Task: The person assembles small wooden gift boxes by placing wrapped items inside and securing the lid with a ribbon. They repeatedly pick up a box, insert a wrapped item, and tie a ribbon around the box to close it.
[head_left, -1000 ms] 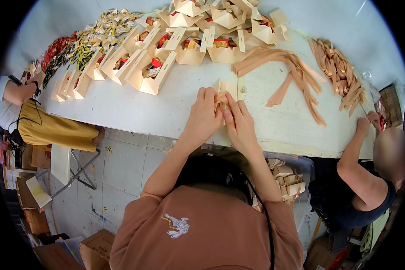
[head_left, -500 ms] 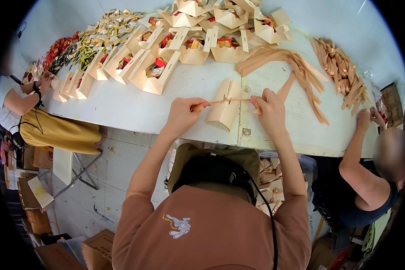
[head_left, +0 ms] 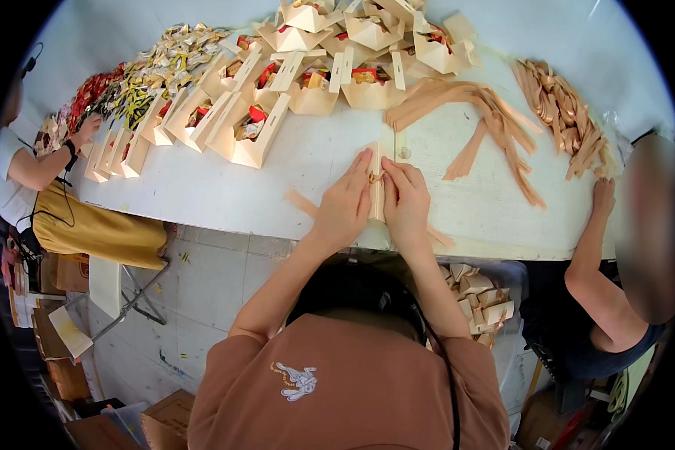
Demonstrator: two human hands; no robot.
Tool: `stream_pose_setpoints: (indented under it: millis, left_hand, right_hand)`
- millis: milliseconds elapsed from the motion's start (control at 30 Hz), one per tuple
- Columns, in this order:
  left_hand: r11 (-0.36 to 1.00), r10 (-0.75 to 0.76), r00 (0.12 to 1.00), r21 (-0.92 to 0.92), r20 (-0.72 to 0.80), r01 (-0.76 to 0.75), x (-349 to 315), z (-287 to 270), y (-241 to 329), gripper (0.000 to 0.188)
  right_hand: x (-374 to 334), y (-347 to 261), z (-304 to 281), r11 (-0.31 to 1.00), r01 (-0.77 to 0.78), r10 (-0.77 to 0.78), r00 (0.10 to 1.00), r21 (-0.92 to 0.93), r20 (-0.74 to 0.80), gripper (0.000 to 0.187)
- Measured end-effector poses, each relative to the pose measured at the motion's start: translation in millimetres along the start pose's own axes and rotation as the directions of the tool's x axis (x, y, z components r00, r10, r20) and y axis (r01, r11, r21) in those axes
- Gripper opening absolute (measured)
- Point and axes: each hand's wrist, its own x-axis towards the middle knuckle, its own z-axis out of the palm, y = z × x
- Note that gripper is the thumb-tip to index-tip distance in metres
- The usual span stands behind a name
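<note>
Clasping an elongated cream card box [head_left: 378,201] from either side, the grip of left hand [head_left: 345,202] and right hand [head_left: 407,201] held it on the white table [head_left: 202,191], long axis pointing away from the person [head_left: 397,382].

The closed box [head_left: 376,206] is pale cream, the ribbon [head_left: 301,202] about it peach-tan. Cream too are the open boxes [head_left: 241,150], with red, gold and white packets [head_left: 256,114] showing inside. The loose ribbons [head_left: 466,152] are light tan; the bundle [head_left: 556,120] at right is a deeper copper. The heap [head_left: 161,64] runs from gold and white through yellow and black to red. The desk [head_left: 202,184] is off-white, the shirt [head_left: 397,375] plain brown with a grey-white rabbit print [head_left: 299,381], the trousers [head_left: 101,223] mustard, the floor [head_left: 202,300] pale grey, patterned in square tiles.
</note>
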Motion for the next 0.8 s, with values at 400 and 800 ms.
stream_pose_setpoints:
  millis: [400,800]
  left_hand:
    - [0.996,0.052,0.993,-0.08,0.108,-0.043,-3,-1,-4,0.057]
    - [0.998,0.033,0.98,-0.06,0.199,-0.021,-11,-34,-22,0.023]
  right_hand:
    - [10,5,1,1.0,-0.007,0.006,1.0,-0.007,-0.02,0.011]
    - [15,20,-24,0.987,-0.144,0.155,0.967,-0.069,0.202,0.01]
